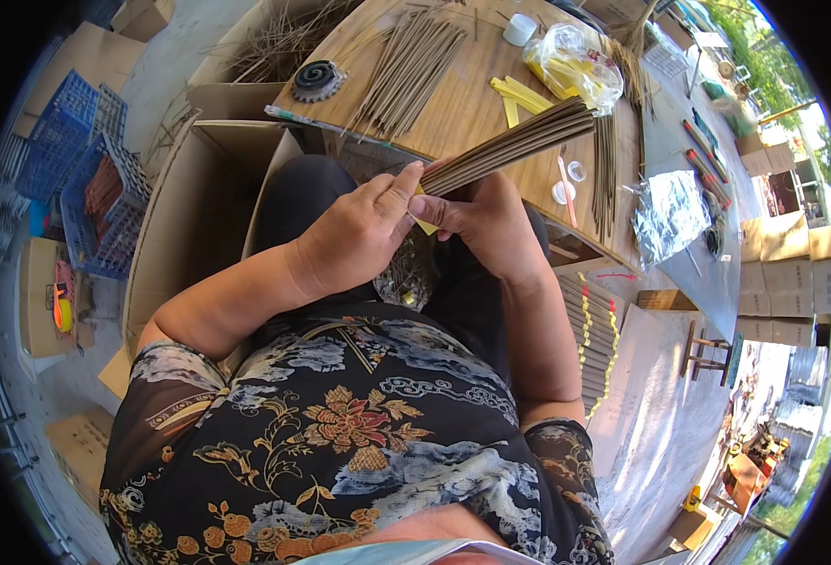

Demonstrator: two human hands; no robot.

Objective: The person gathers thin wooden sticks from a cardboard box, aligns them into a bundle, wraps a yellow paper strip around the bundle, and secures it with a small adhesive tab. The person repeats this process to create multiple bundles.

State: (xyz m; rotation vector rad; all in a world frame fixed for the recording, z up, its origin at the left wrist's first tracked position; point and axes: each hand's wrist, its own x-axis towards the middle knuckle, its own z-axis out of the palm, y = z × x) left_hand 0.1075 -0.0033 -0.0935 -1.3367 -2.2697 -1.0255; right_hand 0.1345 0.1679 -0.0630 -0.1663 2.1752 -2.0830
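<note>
Sticks (519, 146) are held as 1 bundle over the near edge of the bench (476, 104), their near left end gripped in closed, partly hidden fingers (399, 190) of left hand (351, 234) and right hand (487, 224), where the yellow strip (426, 226) should be kept flat and snug.

A steep look down is given from the wearer's head, over the shirt (368, 443) and onto the lap. The hands (354, 240) are caught close, just above centre, with the counter (458, 108) seen right beyond them. Everything is swept in wide and round, straight edges bent, the crates (57, 127) and boxes (787, 287) pushed far out sideways.
</note>
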